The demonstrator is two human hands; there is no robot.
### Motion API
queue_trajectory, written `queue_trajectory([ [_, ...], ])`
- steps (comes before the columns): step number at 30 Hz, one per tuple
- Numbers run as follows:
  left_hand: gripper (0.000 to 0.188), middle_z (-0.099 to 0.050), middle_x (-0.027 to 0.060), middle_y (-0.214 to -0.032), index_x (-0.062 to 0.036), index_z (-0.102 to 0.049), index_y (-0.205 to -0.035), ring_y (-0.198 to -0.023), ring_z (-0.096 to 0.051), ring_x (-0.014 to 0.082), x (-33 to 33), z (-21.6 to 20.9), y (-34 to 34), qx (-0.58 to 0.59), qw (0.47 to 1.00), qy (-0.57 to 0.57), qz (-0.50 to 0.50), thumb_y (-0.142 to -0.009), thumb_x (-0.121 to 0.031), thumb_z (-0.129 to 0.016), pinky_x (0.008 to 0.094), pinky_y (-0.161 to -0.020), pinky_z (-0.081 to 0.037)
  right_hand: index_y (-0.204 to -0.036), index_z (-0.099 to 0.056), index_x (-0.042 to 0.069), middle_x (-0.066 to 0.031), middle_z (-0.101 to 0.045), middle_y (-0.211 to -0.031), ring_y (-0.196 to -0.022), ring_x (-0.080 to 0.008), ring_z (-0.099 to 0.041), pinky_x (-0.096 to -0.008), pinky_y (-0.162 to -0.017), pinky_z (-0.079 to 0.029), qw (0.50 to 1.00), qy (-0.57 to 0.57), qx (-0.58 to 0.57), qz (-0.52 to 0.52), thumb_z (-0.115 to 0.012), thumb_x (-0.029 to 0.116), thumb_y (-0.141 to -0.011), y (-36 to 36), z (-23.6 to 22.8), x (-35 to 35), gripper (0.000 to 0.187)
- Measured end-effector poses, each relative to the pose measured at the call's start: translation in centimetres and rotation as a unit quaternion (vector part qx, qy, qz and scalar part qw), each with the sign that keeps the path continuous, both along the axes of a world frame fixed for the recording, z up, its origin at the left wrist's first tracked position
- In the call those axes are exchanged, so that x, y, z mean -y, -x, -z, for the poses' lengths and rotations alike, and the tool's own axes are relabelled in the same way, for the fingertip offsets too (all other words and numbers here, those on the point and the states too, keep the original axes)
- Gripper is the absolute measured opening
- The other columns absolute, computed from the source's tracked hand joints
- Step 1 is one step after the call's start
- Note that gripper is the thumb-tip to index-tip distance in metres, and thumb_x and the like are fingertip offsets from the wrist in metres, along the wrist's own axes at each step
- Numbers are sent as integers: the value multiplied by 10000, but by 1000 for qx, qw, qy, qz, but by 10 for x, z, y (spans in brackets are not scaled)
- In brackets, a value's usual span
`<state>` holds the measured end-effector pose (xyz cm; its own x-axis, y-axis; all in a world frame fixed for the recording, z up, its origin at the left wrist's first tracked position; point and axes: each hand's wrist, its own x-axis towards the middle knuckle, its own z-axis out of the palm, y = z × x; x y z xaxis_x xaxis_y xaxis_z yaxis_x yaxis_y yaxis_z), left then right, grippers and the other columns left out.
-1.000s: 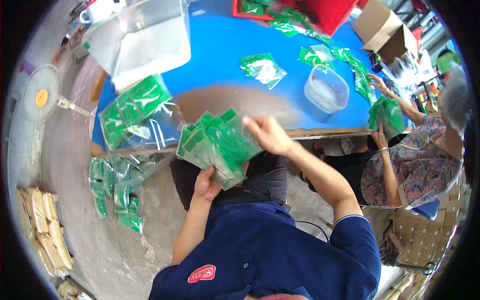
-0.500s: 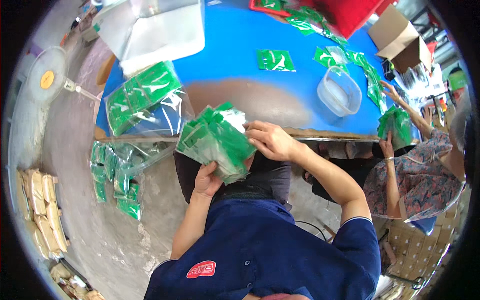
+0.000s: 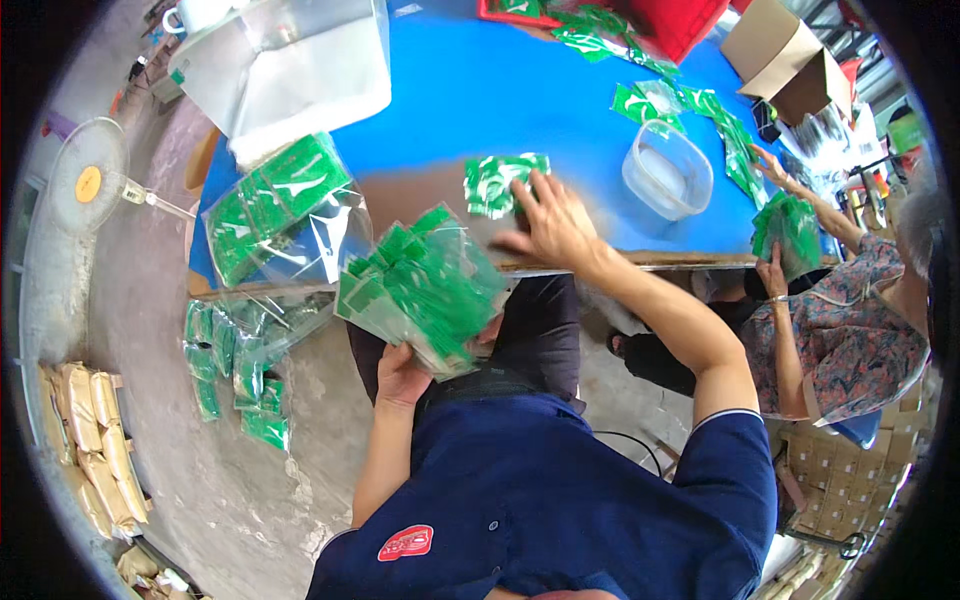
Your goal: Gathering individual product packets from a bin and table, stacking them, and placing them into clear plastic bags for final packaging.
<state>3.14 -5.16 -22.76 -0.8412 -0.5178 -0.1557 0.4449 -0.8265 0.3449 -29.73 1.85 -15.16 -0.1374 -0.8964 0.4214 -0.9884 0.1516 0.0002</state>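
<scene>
My left hand [image 3: 402, 374] is closed on the lower edge of a fanned stack of green and clear plastic packets [image 3: 425, 290], held over my lap in front of the table edge. My right hand [image 3: 558, 222] reaches over the front of the table with fingers spread. Its fingertips rest on the right side of a single flat green packet [image 3: 490, 186]. A large clear plastic bag [image 3: 285, 205] with green packets in it lies to the left of the stack, overhanging the table edge.
A clear plastic bowl [image 3: 667, 172] stands right of my right hand on the blue table [image 3: 460, 90]. Back left is a white translucent bin [image 3: 315, 85]; back right, an open cardboard box [image 3: 790, 60]. A co-worker [image 3: 835, 330] at right holds green packets [image 3: 787, 235]. Packet strips [image 3: 235, 350] hang at left.
My right hand has left the stack and moved forward onto the table. The single packet has slid nearer and to the left under its fingers. My left hand keeps the stack.
</scene>
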Motion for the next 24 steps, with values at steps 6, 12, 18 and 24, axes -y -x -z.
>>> queue_trajectory([
  [6, 576, -600, 159, -1375, 0, -539, -1377, -1282, -559, 322, 20, 24, -5, -98, 993, 48, 56, -876, -213, -728, 497, -1113, -417, -1172, -627, 14, -241, -692, -980, -941, -388, -688, -449, -800, -557, 953, -52, 295, -38, -729, 334, -891, -7, -21, -60, 438],
  [12, 560, -592, 146, -1392, -20, -529, -1394, -1285, -552, 326, 20, 17, -2, -98, 991, 77, 44, -935, -304, -679, 506, -1122, -402, -923, -685, -85, -137, -733, -820, -663, -195, -715, -329, -580, -548, 737, 156, 618, 226, -579, 426, -996, 76, -27, -13, 527],
  [18, 624, -565, 101, -1431, -38, -509, -1419, -1318, -521, 317, 10, -6, 9, 0, 993, 112, 34, -893, -283, -736, 506, -1133, -388, -1054, -711, -36, -105, -716, -839, -725, -205, -681, -340, -686, -573, 679, -75, 728, 58, -407, 787, -921, -39, -36, -31, 887],
  [24, 611, -563, 113, -1434, -37, -511, -1419, -1326, -514, 324, 21, 9, 14, -12, 997, 52, 53, -884, -246, -720, 521, -1118, -405, -1040, -702, -19, -21, -669, -767, -678, -73, -578, -295, -596, -499, 764, 82, 639, 33, -540, 381, -1047, -73, -56, -29, 432],
])
